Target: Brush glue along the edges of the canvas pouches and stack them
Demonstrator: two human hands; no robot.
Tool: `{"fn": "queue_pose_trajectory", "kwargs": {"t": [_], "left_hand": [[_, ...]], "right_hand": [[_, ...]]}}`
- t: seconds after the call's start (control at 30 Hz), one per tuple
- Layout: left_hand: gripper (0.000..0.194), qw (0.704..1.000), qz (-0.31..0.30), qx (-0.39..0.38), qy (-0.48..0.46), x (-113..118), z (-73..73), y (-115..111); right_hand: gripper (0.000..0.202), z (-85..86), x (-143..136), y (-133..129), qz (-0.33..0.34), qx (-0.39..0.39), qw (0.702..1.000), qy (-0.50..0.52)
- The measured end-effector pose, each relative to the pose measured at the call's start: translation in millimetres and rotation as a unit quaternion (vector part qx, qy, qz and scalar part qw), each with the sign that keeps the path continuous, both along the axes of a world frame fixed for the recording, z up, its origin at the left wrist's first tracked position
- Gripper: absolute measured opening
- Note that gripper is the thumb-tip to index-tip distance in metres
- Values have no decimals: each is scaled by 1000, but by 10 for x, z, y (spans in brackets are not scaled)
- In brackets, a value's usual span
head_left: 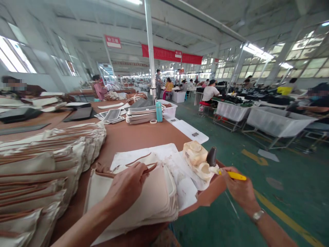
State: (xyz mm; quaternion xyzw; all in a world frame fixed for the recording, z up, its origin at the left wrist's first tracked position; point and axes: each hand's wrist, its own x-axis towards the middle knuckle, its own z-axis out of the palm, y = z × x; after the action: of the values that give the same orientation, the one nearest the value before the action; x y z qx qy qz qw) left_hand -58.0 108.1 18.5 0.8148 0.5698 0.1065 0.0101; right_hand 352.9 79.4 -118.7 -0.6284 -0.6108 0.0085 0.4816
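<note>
A yellow-handled brush (235, 175) is gripped in my right hand (239, 188), its head at the mouth of a glue-stained, cream-coloured plastic pot (195, 154). The bristles are hidden inside the pot's opening. My left hand (130, 181) rests over a stack of cream fabric pieces (154, 192) with its fingers pinched together at a brown strip (151, 167) along the upper edge. A loose end of the strip sticks out past the fingertips. White paper (180, 171) lies under the stack and the pot.
Overlapping cream pieces with brown trim (59, 161) line the table's left side. Behind the pot stands a dark cone (211, 157). Farther back are a turquoise bottle (159, 112), a tape roll (153, 121) and stacked panels (141, 115). The brown table's (144, 132) right edge borders a green floor.
</note>
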Motion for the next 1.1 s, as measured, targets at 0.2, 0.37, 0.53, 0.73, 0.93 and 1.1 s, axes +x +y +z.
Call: {"fn": "queue_pose_trajectory", "kwargs": {"t": [0.2,0.37,0.53,0.73,0.93,1.1], "left_hand": [[23,993,-4,-55,-107,-119,-37,-43],[23,971,-17,-115,-208,-131,-99,-235],[24,953,-12,-159,-257,-90,-10,-418],[26,942,-25,-174,-285,-110,124,-651],[24,931,-42,-182,-313,-110,193,-841],[20,933,-51,-174,-311,-104,217,-905]], "right_hand": [[24,-89,-46,-153,208,-31,966,-151],[25,63,-145,-451,188,-13,975,-121],[32,671,-809,-601,75,11,968,241],[19,967,-1673,-699,221,51,870,439],[10,1009,-1864,-701,235,83,927,280],[4,1089,-1800,-804,244,119,925,264]]}}
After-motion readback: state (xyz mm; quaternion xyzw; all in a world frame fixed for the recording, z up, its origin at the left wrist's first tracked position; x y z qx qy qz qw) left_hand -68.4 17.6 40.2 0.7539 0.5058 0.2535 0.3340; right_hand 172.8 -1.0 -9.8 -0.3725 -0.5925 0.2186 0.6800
